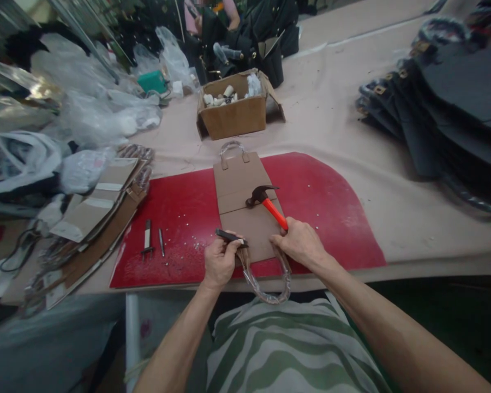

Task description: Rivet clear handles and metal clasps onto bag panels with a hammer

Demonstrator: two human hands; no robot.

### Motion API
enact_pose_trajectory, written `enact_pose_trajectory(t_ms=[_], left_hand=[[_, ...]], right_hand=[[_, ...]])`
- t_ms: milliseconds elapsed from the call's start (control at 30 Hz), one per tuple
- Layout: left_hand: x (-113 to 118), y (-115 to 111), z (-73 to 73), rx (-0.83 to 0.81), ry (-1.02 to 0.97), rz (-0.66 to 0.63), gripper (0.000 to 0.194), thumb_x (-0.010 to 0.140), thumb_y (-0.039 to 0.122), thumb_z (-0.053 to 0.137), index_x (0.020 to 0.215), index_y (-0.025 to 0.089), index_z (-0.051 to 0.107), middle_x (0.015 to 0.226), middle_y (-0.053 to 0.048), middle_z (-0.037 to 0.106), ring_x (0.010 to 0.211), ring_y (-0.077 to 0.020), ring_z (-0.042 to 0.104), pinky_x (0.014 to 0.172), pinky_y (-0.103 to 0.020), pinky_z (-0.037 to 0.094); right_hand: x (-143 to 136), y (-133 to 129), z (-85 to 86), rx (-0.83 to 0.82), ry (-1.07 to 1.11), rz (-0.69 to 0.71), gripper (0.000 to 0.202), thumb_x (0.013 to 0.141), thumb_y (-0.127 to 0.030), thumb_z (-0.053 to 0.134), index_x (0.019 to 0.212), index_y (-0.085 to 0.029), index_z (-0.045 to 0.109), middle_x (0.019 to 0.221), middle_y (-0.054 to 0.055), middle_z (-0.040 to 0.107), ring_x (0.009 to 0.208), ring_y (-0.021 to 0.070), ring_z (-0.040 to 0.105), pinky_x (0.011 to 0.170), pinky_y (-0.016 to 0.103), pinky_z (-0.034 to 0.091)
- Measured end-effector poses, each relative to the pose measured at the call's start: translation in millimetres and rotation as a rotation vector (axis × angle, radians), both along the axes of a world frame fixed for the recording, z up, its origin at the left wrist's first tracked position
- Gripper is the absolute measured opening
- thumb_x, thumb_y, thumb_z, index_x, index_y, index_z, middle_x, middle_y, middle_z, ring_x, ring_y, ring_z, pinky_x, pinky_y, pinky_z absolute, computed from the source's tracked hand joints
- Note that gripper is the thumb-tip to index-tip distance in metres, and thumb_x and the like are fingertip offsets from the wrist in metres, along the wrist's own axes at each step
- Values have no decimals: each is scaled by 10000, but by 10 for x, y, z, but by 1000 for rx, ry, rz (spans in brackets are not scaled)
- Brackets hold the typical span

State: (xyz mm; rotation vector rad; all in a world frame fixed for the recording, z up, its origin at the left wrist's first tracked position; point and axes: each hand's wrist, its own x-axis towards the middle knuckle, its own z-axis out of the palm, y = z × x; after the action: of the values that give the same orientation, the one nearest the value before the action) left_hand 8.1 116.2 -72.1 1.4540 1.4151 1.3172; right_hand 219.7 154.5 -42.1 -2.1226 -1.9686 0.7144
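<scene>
A tan bag panel [245, 204] with a plastic-wrapped handle at each end lies on a red mat [327, 202]. My right hand [300, 243] is closed round the orange grip of a claw hammer [274, 212], whose dark head is over the panel. Some fingers of that hand are by the near handle [270, 297], which hangs past the table edge. In my left hand [221, 262], pinched between thumb and fingers, is a dark punch-like tool [226, 234] beside the handle's left end. A pronged tool [147, 240] and a thin metal rod [161, 242] lie to the left.
Small pale bits dot the mat. Beyond it stands an open cardboard box [233, 117] of small items. Stacked tan panels [98, 218] lie at left, dark panels [445, 103] at right. Clear plastic bags [94, 103] heap at far left. A person [229, 13] is behind black bags.
</scene>
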Motion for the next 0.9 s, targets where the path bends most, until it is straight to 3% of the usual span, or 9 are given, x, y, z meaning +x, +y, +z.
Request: enact_pose_trajectory(t_ms=[300, 500, 900], left_hand=[[60, -45, 13, 59, 210, -63, 106, 875, 230, 605, 929, 177, 679, 882, -33, 739, 808, -145, 710, 763, -237, 570], [55, -58, -32, 36, 163, -9, 115, 880, 248, 609, 954, 180, 665, 894, -34, 746, 813, -149, 716, 776, -244, 573], [55, -71, -92, -2, 56, -19, 123, 864, 240, 625, 958, 182, 680, 921, -44, 741, 848, -172, 715, 821, -291, 586]], right_hand=[[-8, -9, -5, -9, 1, -5, 277, 730, -443, 603, 867, -203, 583, 728, 54, 658, 672, 226, 611, 534, 300, 299], [2, -10, -8, -6, 24, -6, 255, 727, -429, 614, 843, -206, 573, 703, 41, 646, 643, 216, 596, 530, 297, 300], [-22, 28, 34, -55, 15, 3, 255, 735, -441, 642, 813, -208, 573, 690, 30, 642, 630, 205, 583, 541, 290, 322]])
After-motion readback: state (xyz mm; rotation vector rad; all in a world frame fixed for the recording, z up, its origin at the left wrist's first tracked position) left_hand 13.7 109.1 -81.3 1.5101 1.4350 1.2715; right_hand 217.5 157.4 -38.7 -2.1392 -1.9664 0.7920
